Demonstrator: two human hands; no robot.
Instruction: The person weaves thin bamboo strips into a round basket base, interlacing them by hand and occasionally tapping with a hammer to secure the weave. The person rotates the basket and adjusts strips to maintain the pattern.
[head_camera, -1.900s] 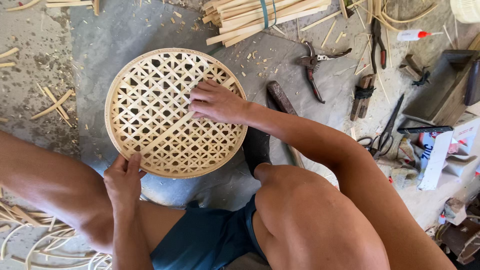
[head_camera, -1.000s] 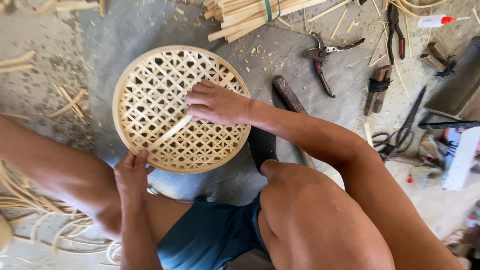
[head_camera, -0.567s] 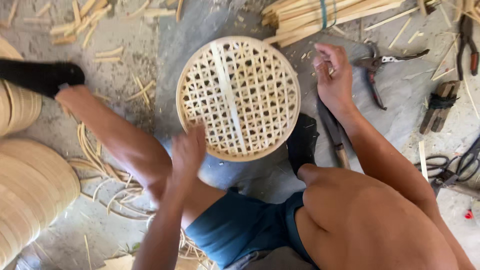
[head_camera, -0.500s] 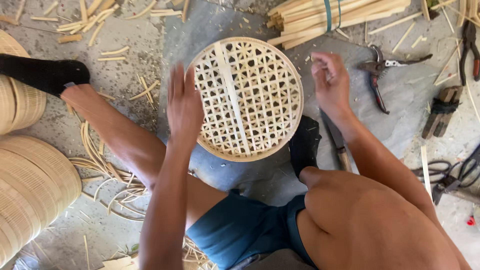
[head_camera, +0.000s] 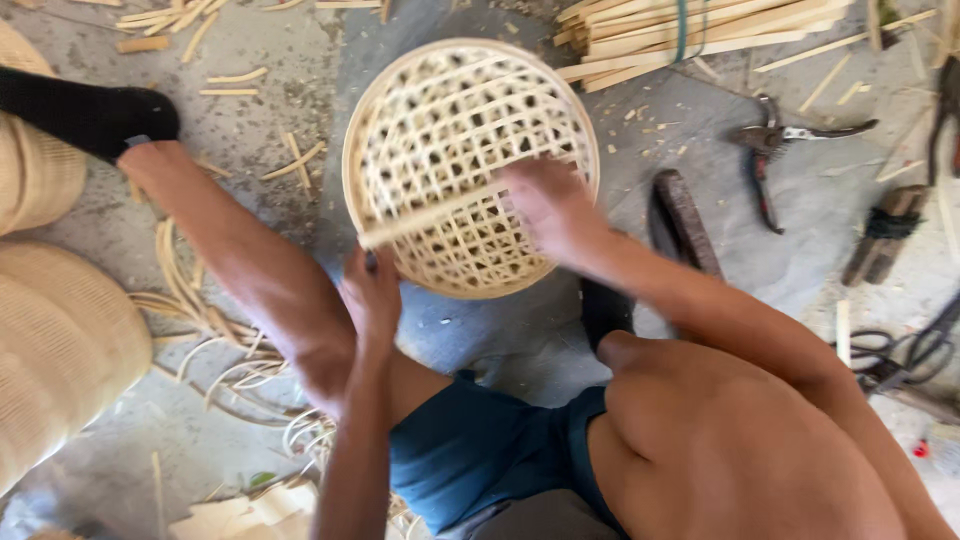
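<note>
Head view: blurred right hand (head_camera: 550, 205) over woven tray (head_camera: 440, 130)

We see soft, even daylight with faint shadows and no glare; motion blur smears the right hand (head_camera: 548, 205) and the round pale woven bamboo tray (head_camera: 450, 120).

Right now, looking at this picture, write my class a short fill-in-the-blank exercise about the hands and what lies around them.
1. Both hands touch a round woven ____.
2. The left hand grips the tray's near ____.
3. The right hand rests on the tray's ____ weave.
4. The bundle of bamboo strips is tied with a ____ band.

Missing words: tray; rim; open; green
</note>
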